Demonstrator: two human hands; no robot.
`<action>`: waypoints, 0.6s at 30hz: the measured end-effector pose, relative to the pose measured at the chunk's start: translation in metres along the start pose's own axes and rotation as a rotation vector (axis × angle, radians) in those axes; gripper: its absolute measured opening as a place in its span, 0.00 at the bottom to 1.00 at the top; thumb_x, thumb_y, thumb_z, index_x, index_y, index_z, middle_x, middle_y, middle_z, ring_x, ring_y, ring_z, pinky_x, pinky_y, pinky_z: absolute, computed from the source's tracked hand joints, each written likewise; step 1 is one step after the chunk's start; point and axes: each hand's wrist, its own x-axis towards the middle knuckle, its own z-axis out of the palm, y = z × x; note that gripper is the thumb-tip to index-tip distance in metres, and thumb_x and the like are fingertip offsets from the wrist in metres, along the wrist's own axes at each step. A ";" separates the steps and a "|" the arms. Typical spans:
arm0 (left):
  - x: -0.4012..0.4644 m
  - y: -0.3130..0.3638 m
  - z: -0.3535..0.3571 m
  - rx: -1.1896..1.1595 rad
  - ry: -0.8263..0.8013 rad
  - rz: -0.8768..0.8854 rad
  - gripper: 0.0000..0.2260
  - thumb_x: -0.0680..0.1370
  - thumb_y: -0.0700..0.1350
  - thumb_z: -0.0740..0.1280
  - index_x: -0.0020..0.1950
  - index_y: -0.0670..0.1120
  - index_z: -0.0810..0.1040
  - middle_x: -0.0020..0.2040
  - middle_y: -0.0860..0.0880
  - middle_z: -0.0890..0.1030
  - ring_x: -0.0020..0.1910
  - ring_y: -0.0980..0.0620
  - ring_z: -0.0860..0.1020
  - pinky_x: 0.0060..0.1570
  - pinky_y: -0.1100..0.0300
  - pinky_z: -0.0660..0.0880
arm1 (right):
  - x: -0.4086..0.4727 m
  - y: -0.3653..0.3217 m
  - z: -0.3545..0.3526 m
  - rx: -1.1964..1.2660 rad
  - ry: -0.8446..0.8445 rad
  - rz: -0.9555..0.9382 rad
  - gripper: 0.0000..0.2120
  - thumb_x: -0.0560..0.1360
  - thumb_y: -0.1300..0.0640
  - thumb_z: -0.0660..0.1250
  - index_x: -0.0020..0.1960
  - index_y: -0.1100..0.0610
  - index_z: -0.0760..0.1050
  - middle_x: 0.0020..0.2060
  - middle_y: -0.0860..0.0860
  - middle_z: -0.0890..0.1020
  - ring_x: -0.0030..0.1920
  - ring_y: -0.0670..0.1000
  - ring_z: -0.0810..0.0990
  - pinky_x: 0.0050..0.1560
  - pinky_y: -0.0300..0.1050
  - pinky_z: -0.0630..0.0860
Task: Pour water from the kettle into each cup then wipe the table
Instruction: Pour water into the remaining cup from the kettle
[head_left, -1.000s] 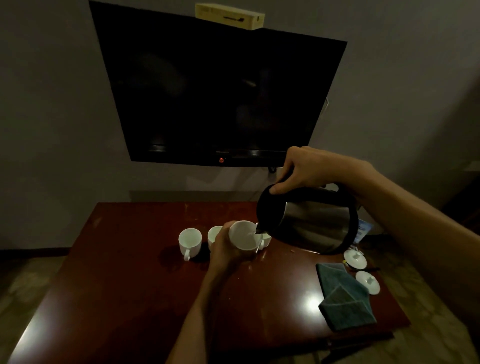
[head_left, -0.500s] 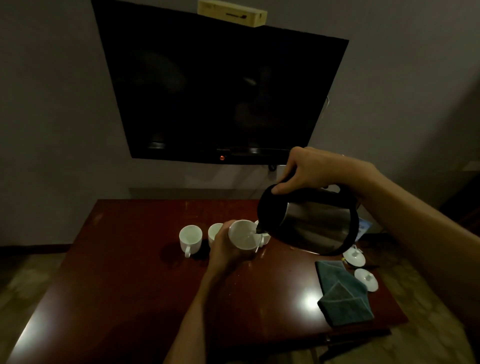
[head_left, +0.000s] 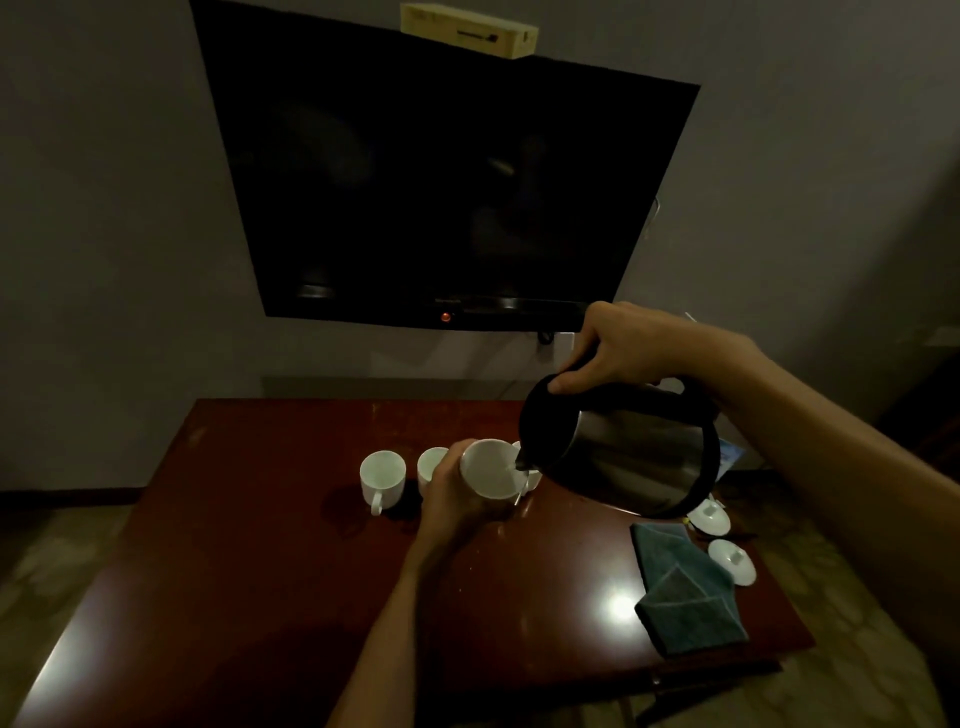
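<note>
**Head view: kettle tipped over a held cup**

Head camera looks down on a dark red bench (head_left: 249, 561) set against a grey wall; lighting is dim. At right of centre the right hand (head_left: 631, 348) curls round the black handle of the steel kettle (head_left: 631, 462), which is tilted with its spout pointing left and down; the spout tip sits just at the rim of a white cup (head_left: 491, 470). That cup is lifted off the bench and leaned toward the spout, the left hand (head_left: 449, 499) wrapped round its left side, forearm rising from the bottom centre of the frame; a thin stream at the spout is hard to make out.

Left of the held cup stand two more white cups on the bench: the far-left cup (head_left: 383, 475) upright with its handle toward the camera, and a middle cup (head_left: 431, 462) partly hidden by the left hand; a fourth cup (head_left: 531, 480) peeks out behind the held one, under the spout.

At lower right a folded grey-green cloth (head_left: 685, 587) lies on the bench; just right of it sit two white lids (head_left: 732, 558) near the bench edge. A dark television (head_left: 441, 182) fills the upper centre, with a pale box (head_left: 470, 28) on its top edge.
</note>
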 end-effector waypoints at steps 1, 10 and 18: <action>0.000 0.001 0.000 0.010 -0.003 0.002 0.32 0.63 0.41 0.82 0.63 0.50 0.72 0.56 0.59 0.75 0.56 0.59 0.76 0.48 0.69 0.73 | 0.000 0.000 0.001 -0.010 0.005 0.004 0.30 0.65 0.31 0.70 0.48 0.58 0.86 0.42 0.56 0.87 0.45 0.57 0.85 0.51 0.60 0.83; -0.005 0.004 0.002 -0.051 -0.037 -0.024 0.30 0.65 0.35 0.80 0.62 0.48 0.71 0.54 0.55 0.75 0.48 0.69 0.77 0.37 0.76 0.73 | 0.004 -0.004 0.002 0.006 0.012 0.045 0.29 0.65 0.33 0.72 0.49 0.57 0.84 0.43 0.55 0.86 0.46 0.56 0.85 0.53 0.59 0.83; -0.005 0.009 -0.002 -0.061 -0.010 -0.013 0.31 0.63 0.36 0.81 0.60 0.49 0.71 0.52 0.59 0.75 0.50 0.67 0.77 0.38 0.77 0.73 | 0.006 -0.006 -0.002 -0.004 0.019 0.016 0.21 0.71 0.40 0.73 0.48 0.59 0.86 0.43 0.57 0.87 0.46 0.58 0.85 0.51 0.56 0.83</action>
